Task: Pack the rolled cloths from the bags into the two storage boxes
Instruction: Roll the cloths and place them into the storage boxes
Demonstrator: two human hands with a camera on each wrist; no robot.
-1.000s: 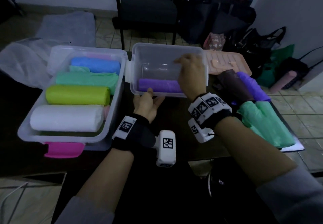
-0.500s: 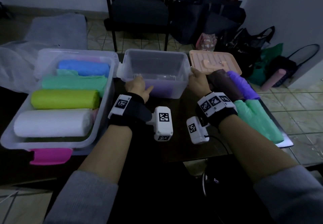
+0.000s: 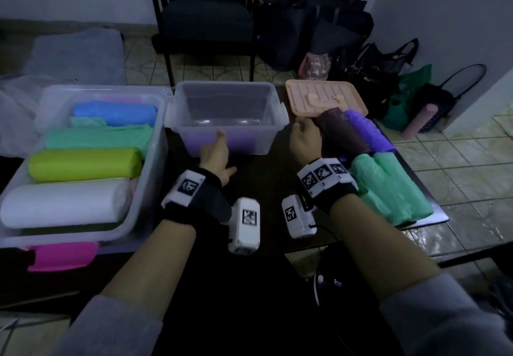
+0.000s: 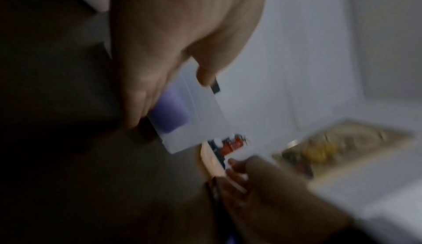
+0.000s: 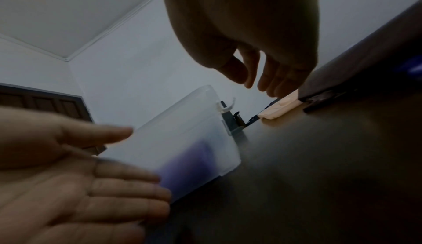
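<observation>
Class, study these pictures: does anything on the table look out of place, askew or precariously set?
Mostly tidy. One thing stands out: the green rolls lie at the table's right corner, their near ends at or slightly past the edge, so they could slide off. The brown roll also rests partly on the peach lid. Nothing looks spilled or damaged.

Grey sleeves (image 3: 111, 325) are pushed up both forearms. Each wrist wears a black band (image 3: 194, 203) bearing white blocks printed with black square markers (image 3: 323, 173), plus a white camera housing (image 3: 245, 223).
</observation>
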